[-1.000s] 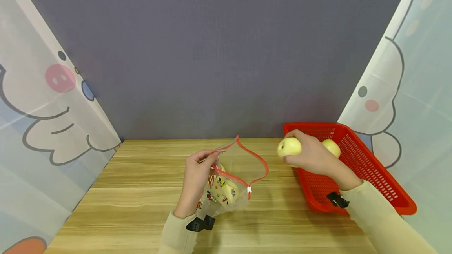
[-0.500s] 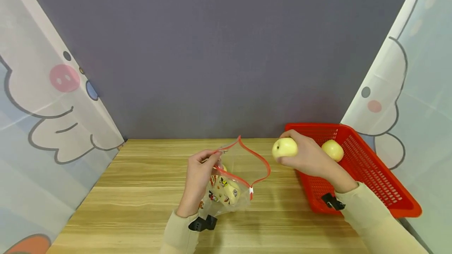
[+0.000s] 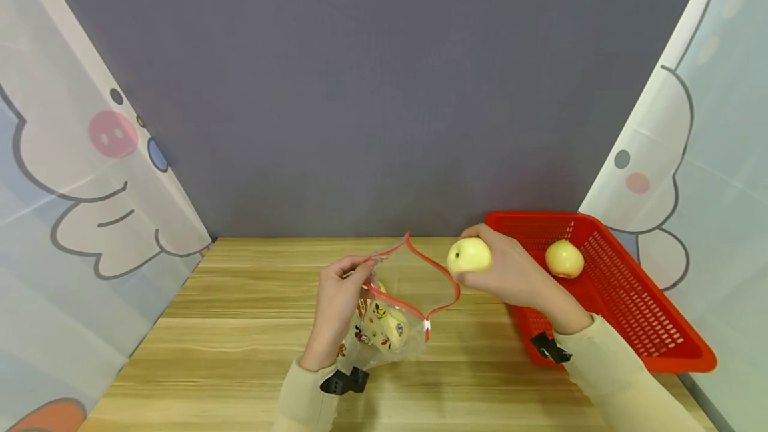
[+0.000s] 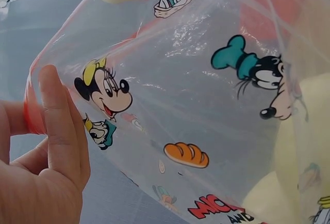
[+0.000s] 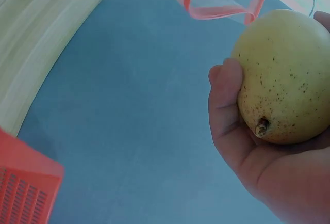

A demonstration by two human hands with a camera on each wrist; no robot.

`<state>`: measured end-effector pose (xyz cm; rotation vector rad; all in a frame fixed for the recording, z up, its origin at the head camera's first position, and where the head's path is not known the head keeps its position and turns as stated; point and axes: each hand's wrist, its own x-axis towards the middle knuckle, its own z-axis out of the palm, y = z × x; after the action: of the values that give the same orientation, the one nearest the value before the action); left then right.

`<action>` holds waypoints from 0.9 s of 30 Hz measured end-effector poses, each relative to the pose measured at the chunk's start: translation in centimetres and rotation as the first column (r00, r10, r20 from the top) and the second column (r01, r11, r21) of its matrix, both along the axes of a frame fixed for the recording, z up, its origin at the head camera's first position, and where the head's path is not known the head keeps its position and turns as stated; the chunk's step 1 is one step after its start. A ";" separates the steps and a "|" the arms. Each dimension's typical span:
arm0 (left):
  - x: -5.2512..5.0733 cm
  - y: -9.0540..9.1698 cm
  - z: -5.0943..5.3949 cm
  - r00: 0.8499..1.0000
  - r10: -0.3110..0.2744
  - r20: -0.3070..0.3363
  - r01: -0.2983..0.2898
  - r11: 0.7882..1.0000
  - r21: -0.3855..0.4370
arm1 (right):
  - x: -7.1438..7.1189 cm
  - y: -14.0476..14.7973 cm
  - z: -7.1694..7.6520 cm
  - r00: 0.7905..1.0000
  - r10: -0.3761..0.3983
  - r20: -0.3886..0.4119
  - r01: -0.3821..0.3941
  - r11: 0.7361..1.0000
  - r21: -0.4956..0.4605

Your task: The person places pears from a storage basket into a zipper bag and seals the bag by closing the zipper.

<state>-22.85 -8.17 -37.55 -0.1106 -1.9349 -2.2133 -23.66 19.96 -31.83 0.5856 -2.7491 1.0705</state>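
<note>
My left hand (image 3: pixel 336 302) pinches the red-edged rim of a clear zip bag (image 3: pixel 414 342) printed with cartoon figures. The bag's mouth is spread wide, with a white slider at its right corner. Pale yellow fruit shows through its wall, partly hidden by the prints. In the left wrist view, the left fingers (image 4: pixel 62 126) grip the red rim. My right hand (image 3: pixel 510 269) holds a yellow pear (image 3: pixel 470 256), fingers and thumb curled round it, right beside the bag's mouth. The right wrist view shows the speckled skin and short stem of this pear (image 5: pixel 283 79).
A red plastic basket (image 3: pixel 645 312) stands at the right of the wooden table (image 3: pixel 228 332), with one yellow pear (image 3: pixel 565 259) inside. A grey panel (image 3: pixel 360 99) rises behind the table, and printed curtains (image 3: pixel 78 172) hang at both sides.
My right hand has carried the pear leftward, away from the basket to the bag's mouth. The left hand keeps its grip on the rim; the view has shifted slightly.
</note>
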 end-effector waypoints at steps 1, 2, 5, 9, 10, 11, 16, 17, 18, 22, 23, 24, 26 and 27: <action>0.0 0.0 0.0 1.000 0.001 0.000 -0.001 1.000 -0.002 | 0.0 -0.2 0.0 1.000 0.004 -0.004 -0.004 1.000 -0.004; 0.0 0.0 0.0 1.000 0.001 -0.001 -0.001 1.000 -0.003 | 0.0 -0.3 0.0 1.000 0.007 -0.005 -0.008 1.000 -0.009; -0.1 0.0 -0.1 1.000 0.001 0.001 -0.001 1.000 -0.008 | 0.0 -0.7 0.1 1.000 0.015 -0.007 -0.015 1.000 -0.021; -0.1 0.0 -0.1 1.000 -0.003 0.002 0.003 1.000 -0.007 | 0.0 -1.2 0.0 1.000 0.024 0.009 -0.024 0.999 -0.045; -0.1 0.0 -0.1 1.000 -0.003 0.002 0.003 1.000 -0.007 | 0.0 -1.4 0.0 1.000 0.026 0.016 -0.025 0.998 -0.052; -0.2 0.0 -0.1 1.000 -0.003 0.001 0.003 1.000 -0.008 | 0.0 -1.5 -0.1 0.999 0.028 0.023 -0.027 0.998 -0.057; -0.2 0.0 -0.1 1.000 0.000 -0.004 0.000 1.000 -0.006 | 0.1 -2.2 -0.3 0.999 0.039 0.034 -0.037 0.997 -0.073; -0.2 0.0 -0.1 1.000 0.000 -0.005 0.000 1.000 -0.006 | 0.1 -2.3 -0.3 0.999 0.040 0.027 -0.038 0.997 -0.065; -0.2 0.0 -0.1 1.000 0.000 -0.005 0.000 1.000 -0.005 | 0.1 -2.4 -0.4 0.999 0.041 0.020 -0.040 0.997 -0.061; -0.2 0.0 -0.2 1.000 0.002 -0.005 -0.002 1.000 -0.001 | 0.2 -2.8 -0.5 0.999 0.049 -0.005 -0.049 0.998 -0.042; -0.2 0.0 -0.2 1.000 0.002 -0.004 -0.002 1.000 0.000 | 0.2 -2.9 -0.6 0.998 0.056 -0.006 -0.056 0.998 -0.040; -0.2 0.0 -0.2 1.000 0.001 -0.004 -0.001 1.000 0.001 | 0.2 -3.0 -0.6 0.998 0.060 -0.003 -0.060 0.997 -0.044; -0.2 0.0 -0.2 1.000 -0.001 -0.004 0.001 1.000 0.003 | 0.2 -3.1 -0.7 0.998 0.064 0.004 -0.064 0.997 -0.046; -0.2 0.0 -0.2 1.000 -0.001 -0.004 0.001 1.000 0.003 | 0.2 -3.2 -0.8 0.998 0.065 0.010 -0.065 0.997 -0.046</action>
<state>-23.02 -8.14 -37.73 -0.1155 -1.9298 -2.2157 -23.44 16.78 -32.59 0.6688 -2.7249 1.1512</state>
